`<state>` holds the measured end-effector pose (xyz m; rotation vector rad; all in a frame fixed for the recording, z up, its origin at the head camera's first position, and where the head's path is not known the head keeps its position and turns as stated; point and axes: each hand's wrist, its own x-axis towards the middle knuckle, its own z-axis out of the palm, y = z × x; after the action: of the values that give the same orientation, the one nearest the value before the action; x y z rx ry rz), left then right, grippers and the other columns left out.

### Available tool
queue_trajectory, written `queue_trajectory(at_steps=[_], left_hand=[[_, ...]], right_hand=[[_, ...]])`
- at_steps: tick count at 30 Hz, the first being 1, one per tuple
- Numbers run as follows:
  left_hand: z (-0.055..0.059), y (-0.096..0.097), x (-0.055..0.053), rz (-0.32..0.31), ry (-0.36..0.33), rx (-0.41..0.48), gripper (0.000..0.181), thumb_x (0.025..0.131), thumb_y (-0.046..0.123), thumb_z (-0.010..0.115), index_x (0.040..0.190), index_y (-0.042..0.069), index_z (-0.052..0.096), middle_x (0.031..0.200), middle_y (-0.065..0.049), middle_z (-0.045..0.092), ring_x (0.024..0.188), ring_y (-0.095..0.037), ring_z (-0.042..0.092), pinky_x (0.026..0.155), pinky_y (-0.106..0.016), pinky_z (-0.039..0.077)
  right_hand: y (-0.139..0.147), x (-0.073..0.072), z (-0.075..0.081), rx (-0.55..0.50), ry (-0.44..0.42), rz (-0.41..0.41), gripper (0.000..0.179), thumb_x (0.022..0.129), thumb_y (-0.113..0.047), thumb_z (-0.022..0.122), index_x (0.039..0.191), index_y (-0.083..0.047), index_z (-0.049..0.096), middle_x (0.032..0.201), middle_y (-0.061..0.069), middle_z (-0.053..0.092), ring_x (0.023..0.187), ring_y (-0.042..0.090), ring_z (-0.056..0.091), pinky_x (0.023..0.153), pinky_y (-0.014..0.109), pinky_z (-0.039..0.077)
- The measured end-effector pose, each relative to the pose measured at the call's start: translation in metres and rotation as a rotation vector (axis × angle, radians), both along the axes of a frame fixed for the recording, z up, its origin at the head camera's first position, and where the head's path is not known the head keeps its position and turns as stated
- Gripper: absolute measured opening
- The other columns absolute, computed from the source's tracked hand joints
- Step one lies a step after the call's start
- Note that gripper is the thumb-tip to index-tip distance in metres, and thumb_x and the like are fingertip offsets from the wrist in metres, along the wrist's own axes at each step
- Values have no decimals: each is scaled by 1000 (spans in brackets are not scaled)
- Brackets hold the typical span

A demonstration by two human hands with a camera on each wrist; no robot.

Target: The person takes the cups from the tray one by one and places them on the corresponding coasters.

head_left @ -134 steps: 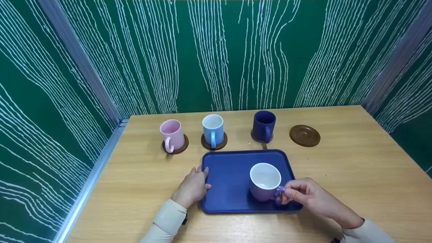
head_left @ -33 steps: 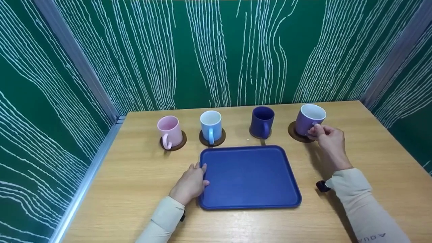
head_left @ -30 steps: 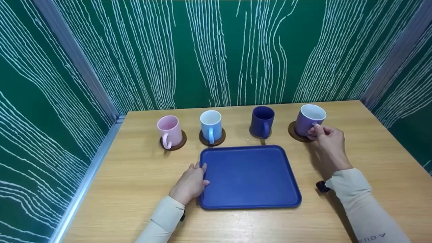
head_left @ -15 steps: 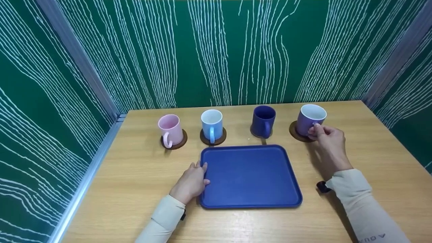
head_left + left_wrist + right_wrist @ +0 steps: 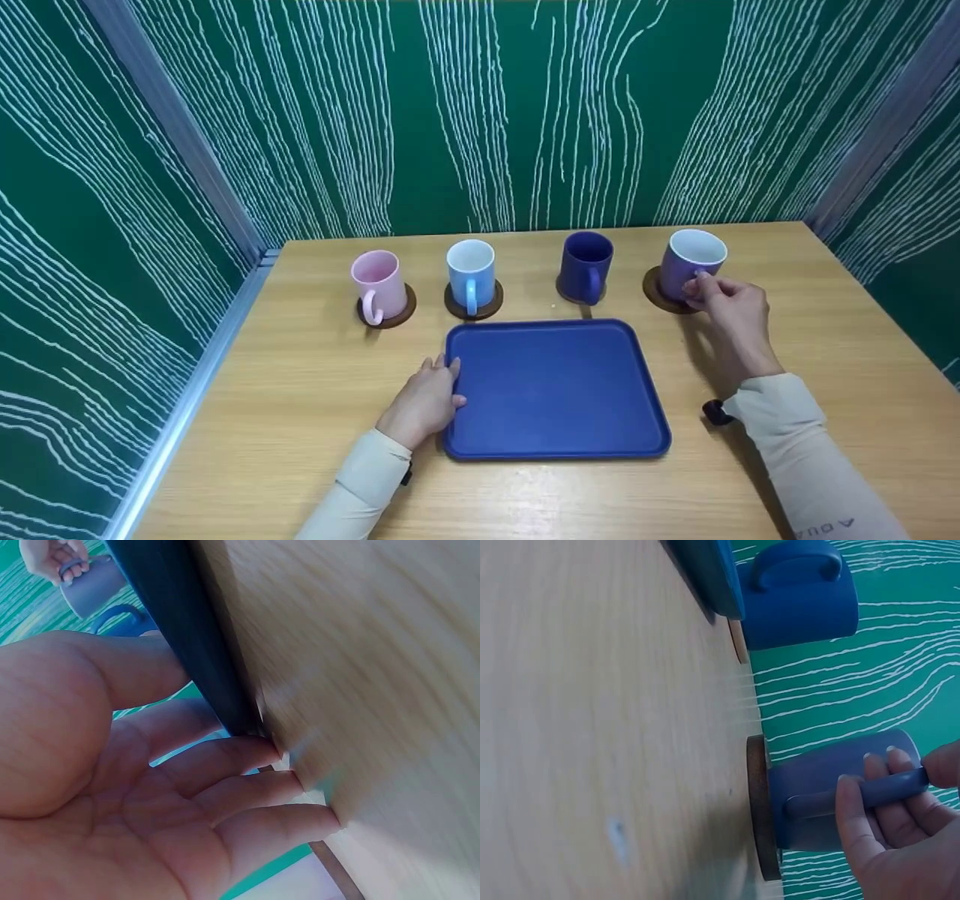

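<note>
On the far-right brown coaster (image 5: 662,289) stands a purple mug (image 5: 682,274) with a white inside. My right hand (image 5: 727,315) pinches its handle (image 5: 877,791) between thumb and fingers, and in the right wrist view the mug's base meets the coaster (image 5: 760,802). My left hand (image 5: 424,401) rests at the left edge of the dark blue tray (image 5: 555,390). Its thumb and index finger lie over the rim (image 5: 187,630), while the other fingertips touch the table in the left wrist view. No mug stands on the tray.
Behind the tray, a pink mug (image 5: 381,285), a light blue mug (image 5: 472,274) and a dark blue mug (image 5: 585,266) stand on coasters in a row. The wooden table (image 5: 300,360) ends at a green, white-lined wall (image 5: 442,112).
Since the oldest frame, my right hand has carried the purple mug from the tray to the far-right coaster. Over the last second both hands have stayed almost still.
</note>
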<state>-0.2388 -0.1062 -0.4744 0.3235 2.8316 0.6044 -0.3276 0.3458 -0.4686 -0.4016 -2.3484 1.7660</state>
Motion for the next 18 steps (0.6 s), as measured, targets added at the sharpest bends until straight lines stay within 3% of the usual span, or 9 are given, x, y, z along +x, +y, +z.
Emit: queue_trajectory(at_steps=[4,8,10,15,17,18], left_hand=[[-1,-1,0,0,-11,4,61,102,20,65,155,-1,43,161,-32,34,150,-51,28,120,-59,31],[0,-2,0,10,-19,7,61,103,21,64,156,0,42,161,-31,34,151,-50,27,121,-58,30],[0,-2,0,10,-18,4,62,103,21,64,156,0,42,161,-31,33,151,-50,28,121,-58,30],[3,-1,0,3,-17,-6,62,103,21,64,157,1,41,162,-31,33,151,-50,28,121,-58,31],[3,-1,0,0,-10,-4,61,103,21,64,156,0,42,161,-31,34,151,-50,28,121,-58,30],[3,-1,0,0,-7,-2,61,103,20,64,156,-1,42,161,-31,34,151,-50,28,121,-57,30]], right_hand=[[-2,2,1,26,-27,-40,54,101,-51,60,121,-3,74,106,-5,73,104,11,67,87,17,54],[-3,2,6,72,-80,-53,63,98,-61,58,127,-7,72,126,3,68,114,17,62,94,24,50],[-1,2,12,113,-108,-53,68,97,-64,56,133,-8,70,135,9,65,110,14,65,96,27,47],[13,9,32,173,-111,-99,65,96,-58,58,136,-8,68,100,-15,74,88,2,70,85,20,48],[17,13,39,169,-95,-128,61,96,-56,60,134,-10,70,91,-24,67,90,2,70,79,16,50],[18,14,43,169,-94,-142,60,96,-57,60,134,-12,70,95,-23,68,92,2,68,79,16,50]])
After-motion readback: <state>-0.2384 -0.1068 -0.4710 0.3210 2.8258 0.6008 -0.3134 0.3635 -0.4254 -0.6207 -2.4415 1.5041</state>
